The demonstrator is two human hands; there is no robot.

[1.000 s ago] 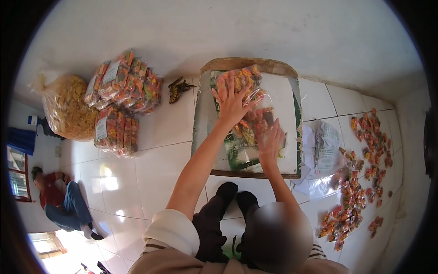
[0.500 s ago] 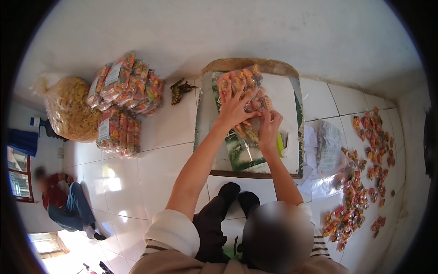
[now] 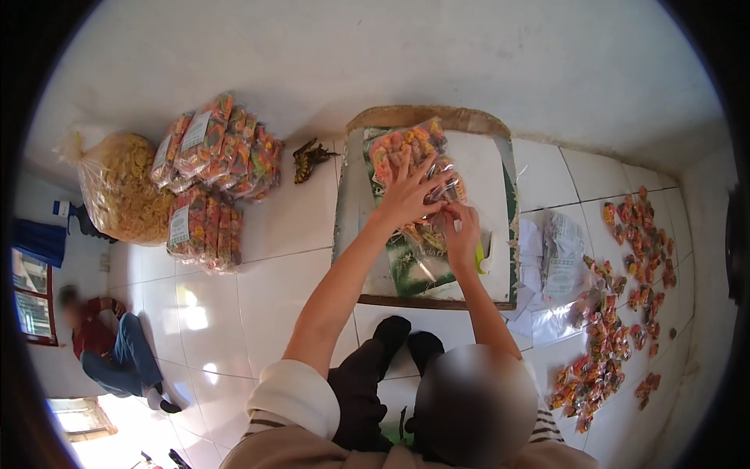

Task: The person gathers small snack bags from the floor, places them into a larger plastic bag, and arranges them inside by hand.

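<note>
A clear bag of small colourful packets (image 3: 414, 141) lies on the low table (image 3: 367, 273). My left hand (image 3: 406, 194) rests on it with fingers spread. Beside it my right hand (image 3: 461, 223) is closed at the bag's right edge, thumb and fingers pinched on the clear plastic. Under the bag is a green printed sheet (image 3: 418, 273). A bright green item (image 3: 481, 258) sits just right of my right wrist, partly hidden.
Filled bags of packets (image 3: 219, 148) and a large bag of yellowish pieces (image 3: 125, 191) stand at left. Loose packets (image 3: 605, 336), clear bags (image 3: 562, 254) and papers (image 3: 530, 250) lie on the right floor. A person (image 3: 117, 344) sits far left.
My right hand has gone from spread flat to pinching the bag's edge and moved closer to my left hand. My left hand has shifted slightly toward me on the bag.
</note>
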